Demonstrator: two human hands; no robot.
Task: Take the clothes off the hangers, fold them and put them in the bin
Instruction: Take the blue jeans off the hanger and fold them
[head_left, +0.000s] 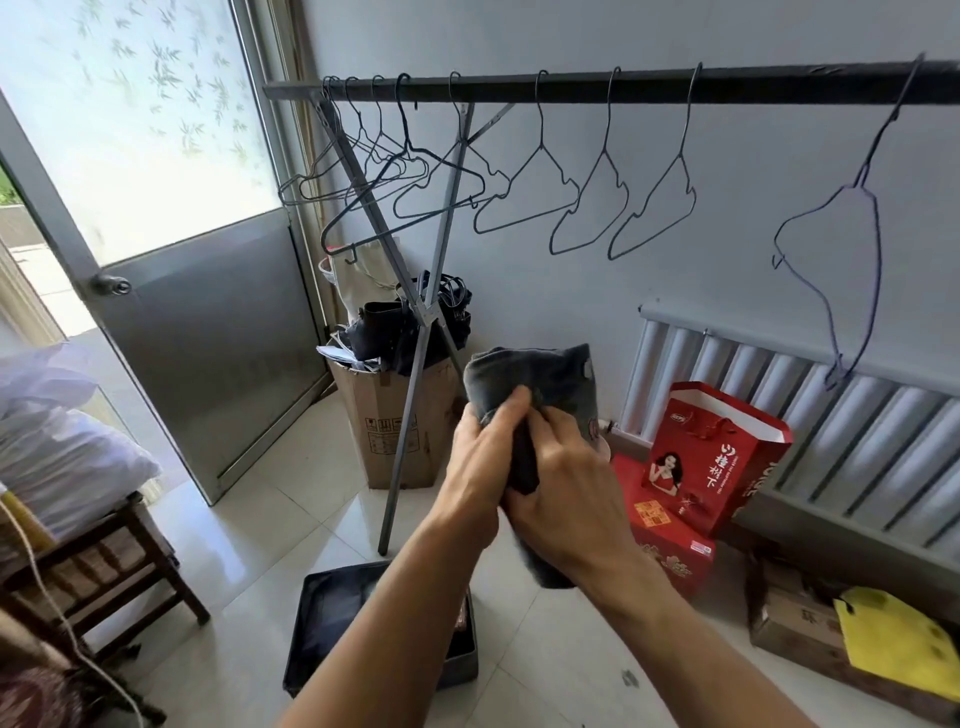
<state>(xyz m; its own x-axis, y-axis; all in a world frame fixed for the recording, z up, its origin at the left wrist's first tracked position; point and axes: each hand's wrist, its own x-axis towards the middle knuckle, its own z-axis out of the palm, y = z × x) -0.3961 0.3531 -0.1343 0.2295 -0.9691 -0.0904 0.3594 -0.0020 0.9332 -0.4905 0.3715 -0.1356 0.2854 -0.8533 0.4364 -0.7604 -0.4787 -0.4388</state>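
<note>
Care now: left hand (483, 462) and right hand (566, 499) both clutch the folded grey garment (535, 374) at frame centre, so I'd square its fold, then lay it flat in the bin (317, 623) at bottom centre.

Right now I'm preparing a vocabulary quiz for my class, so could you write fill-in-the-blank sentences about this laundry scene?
1. Every thin wire hanger on the black metal rail hangs ____.
2. The left hand and right hand together grip a folded garment coloured dark ____.
3. The dark fabric bin stands on the tiled ____.
4. The glossy paper gift bag beside the white ribbed radiator is ____.

Missing words: empty; grey; floor; red.
</note>
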